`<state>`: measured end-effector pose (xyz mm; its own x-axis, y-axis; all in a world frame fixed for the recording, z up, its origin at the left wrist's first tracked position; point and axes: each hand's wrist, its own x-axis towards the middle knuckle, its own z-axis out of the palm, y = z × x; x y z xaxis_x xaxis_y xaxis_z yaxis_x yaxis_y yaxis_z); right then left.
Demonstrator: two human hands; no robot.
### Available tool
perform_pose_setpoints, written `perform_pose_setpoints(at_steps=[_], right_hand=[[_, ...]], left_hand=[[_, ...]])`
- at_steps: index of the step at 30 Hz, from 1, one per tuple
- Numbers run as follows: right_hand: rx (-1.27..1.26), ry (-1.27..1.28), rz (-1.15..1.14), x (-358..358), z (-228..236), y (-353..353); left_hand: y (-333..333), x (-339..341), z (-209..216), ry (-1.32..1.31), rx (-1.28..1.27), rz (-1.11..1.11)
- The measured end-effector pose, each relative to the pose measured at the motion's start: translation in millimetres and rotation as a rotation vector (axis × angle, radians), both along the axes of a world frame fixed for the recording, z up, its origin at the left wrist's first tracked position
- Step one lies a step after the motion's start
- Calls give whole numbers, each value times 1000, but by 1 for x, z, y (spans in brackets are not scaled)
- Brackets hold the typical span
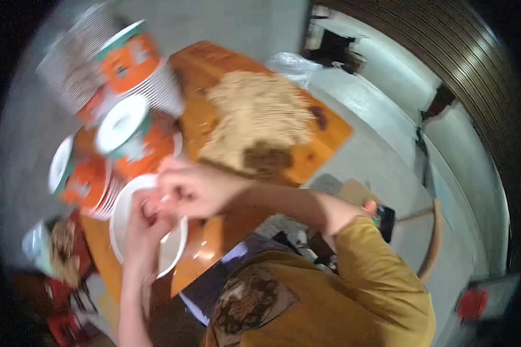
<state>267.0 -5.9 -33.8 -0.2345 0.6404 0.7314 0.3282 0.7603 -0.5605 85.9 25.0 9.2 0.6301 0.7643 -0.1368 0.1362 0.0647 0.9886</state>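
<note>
My left hand [147, 217] and my right hand [194, 188] meet above a white round tub [118, 231] with a pale rim. The fingers of both are curled and pressed together in a pinch. Whatever lies between them is too small and blurred to name. My right forearm crosses the wooden table from the right, and my left comes up from below. Just behind the tub lie orange, green and white paper tubs [142, 153], nested in a tilted stack. Beyond my right forearm spreads a large heap of thin beige sticks [257, 113].
More nested tub stacks [136, 63] fill the far left of the wooden table [194, 63]. Clear plastic wrap [295, 66] lies by its far edge. Bags [63, 248] sit at the left. Right of me are a dark device [386, 224] and a curved wooden chair back [433, 243].
</note>
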Motion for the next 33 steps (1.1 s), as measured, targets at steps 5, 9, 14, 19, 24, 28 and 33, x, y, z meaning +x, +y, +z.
perform_pose_setpoints(at_steps=[5,9,14,19,24,28,33], right_hand=[[-240,143,140,10,4,3],[-554,194,279,10,28,-10],[-812,417,289,5,34,-16],[-833,417,269,8,40,-15],[-888,364,406,22,32,-8],[-499,-92,113,18,39,-7],[-340,-226,87,15,41,-16]], left_hand=[[1,-4,-6,-139,-105,-76],[2,-9,-2,-159,-165,-54],[5,-10,-2,-153,-189,-104],[5,-11,1,-148,-186,-119],[0,-10,1,-127,-189,-145],[-1,-11,-1,-106,-154,-154],[0,-11,1,-97,-43,-160]])
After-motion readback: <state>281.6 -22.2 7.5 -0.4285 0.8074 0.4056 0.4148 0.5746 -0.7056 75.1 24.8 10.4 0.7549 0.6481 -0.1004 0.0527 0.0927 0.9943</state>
